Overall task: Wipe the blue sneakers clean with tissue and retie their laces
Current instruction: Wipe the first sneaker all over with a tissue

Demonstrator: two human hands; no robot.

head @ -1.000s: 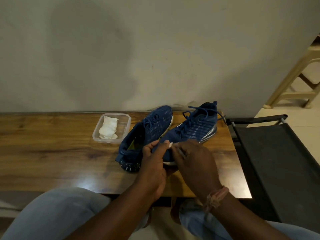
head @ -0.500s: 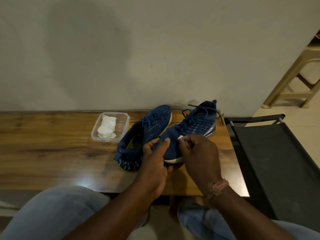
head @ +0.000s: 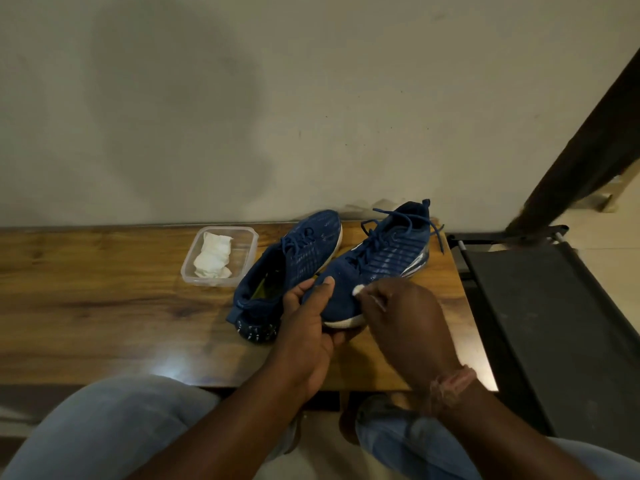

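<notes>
Wiping looks underway at frame centre: left hand [head: 304, 327] grips the right sneaker's [head: 377, 268] toe while right hand [head: 401, 317] pinches tissue [head: 358, 290] against it; laces [head: 384, 230] likely follow.

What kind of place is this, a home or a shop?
Probably a home room: a wooden table against a plain wall, a plastic chair on a tiled floor.

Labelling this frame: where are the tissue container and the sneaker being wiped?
Clear plastic container of white tissue [head: 250, 237]: head view, far right rim.
Blue mesh sneaker under the hands [head: 388, 252]: head view, laced upper.
</notes>
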